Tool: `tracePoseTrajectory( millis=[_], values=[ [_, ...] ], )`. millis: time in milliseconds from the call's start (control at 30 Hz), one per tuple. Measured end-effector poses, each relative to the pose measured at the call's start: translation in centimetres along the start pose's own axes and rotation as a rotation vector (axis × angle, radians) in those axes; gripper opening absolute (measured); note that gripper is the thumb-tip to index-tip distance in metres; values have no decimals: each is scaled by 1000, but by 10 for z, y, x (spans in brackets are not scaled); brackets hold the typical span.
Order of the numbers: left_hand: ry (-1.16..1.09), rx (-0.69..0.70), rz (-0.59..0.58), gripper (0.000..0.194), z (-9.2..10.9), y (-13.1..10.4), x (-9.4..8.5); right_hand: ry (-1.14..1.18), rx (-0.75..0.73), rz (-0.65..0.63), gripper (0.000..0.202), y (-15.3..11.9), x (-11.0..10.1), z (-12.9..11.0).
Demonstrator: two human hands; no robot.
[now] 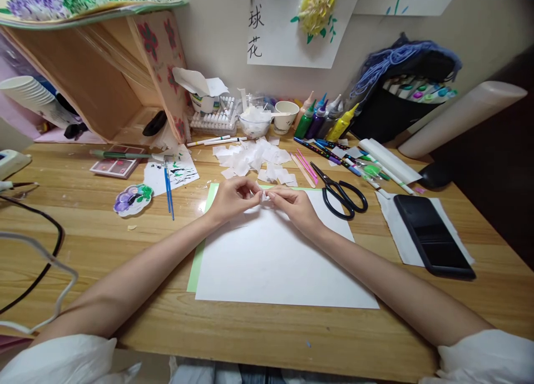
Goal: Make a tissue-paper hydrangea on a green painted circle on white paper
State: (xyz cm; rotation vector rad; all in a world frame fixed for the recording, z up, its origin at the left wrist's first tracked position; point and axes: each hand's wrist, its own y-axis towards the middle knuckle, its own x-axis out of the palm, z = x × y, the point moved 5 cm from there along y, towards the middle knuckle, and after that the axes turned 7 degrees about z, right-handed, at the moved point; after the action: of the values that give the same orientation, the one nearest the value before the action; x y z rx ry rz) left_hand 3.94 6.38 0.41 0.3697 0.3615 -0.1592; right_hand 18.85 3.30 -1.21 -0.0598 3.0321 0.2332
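My left hand and my right hand meet over the top part of a white sheet of paper. Between their fingertips is a small crumpled piece of white tissue paper, pinched from both sides and partly hidden by the fingers. Under the white sheet, a green sheet shows along the left and top edges. Just beyond my hands lies a loose pile of torn white paper pieces. Black-handled scissors rest to the right of my right hand, overlapping the sheet's corner.
A phone lies at the right on white paper. Paint bottles, a paper cup and a bowl of paper scraps line the wall. On the left are a paint palette, blue brushes and cables.
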Motion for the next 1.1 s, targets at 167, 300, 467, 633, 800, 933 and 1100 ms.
tracePoseTrajectory(
  millis=[167, 300, 467, 633, 800, 933, 1100],
  values=[
    [48, 72, -10, 8, 8, -1, 0, 10, 61, 13, 23, -1, 1, -1],
    [98, 100, -31, 9, 9, -3, 0, 30, 100, 33, 22, -1, 1, -4],
    [152, 125, -45, 10, 9, -4, 1, 35, 125, 63, 20, 0, 1, -4],
    [148, 126, -52, 10, 9, -5, 2, 17, 115, 74, 19, 0, 0, -3],
    [138, 135, -55, 11, 10, -4, 2, 35, 115, 91, 18, 0, 0, 0],
    [126, 148, -79, 13, 14, -5, 3, 22, 96, 134, 16, 0, -2, 1],
    [123, 115, -137, 16, 17, -10, 10, -64, -29, 134, 16, -4, -2, -5]
  ],
)
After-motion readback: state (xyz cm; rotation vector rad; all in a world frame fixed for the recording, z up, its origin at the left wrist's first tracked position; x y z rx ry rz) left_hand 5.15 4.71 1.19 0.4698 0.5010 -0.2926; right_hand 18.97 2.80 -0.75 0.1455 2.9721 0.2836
